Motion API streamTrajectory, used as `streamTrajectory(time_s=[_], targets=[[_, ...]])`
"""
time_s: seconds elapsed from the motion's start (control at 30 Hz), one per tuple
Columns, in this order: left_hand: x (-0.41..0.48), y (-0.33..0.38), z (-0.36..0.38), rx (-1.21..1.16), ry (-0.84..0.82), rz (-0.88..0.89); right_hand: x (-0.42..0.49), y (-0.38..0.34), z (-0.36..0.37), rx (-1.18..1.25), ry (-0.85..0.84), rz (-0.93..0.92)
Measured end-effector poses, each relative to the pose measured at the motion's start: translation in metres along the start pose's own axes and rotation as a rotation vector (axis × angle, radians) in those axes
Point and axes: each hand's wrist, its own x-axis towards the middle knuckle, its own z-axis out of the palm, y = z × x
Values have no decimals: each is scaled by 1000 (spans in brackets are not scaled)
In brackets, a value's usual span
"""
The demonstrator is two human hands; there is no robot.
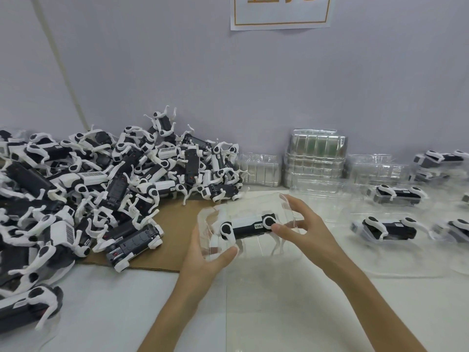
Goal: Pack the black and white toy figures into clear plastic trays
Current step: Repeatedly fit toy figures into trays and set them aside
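toy figure (247, 225) lies in clear tray (289, 203), between both hands' grip.

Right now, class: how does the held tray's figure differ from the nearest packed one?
Left hand and right hand grip the held figure's tray; the table figure lies untouched. The held figure shows a white panel; the table figure looks mostly black. Both sit in clear trays.

Packing workshop/factory bench: bulk toy figure pile (101, 179) left, stacked clear trays (316, 156) far, wall sign (280, 11).
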Motion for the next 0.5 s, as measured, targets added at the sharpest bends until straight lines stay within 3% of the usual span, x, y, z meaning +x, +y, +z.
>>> streamTrajectory(time_s=[0.13,0.33,0.43,0.5], targets=[[0,0,0,99,54,64,0,2,1,8,-15,36],[-1,-1,4,112,-8,-18,2,1,-9,-12,-66,248],[2,-9,8,234,-24,-46,1,3,-12,-360,-36,297],[3,-12,10,308,-16,-49,-5,-3,-3,-635,62,137]])
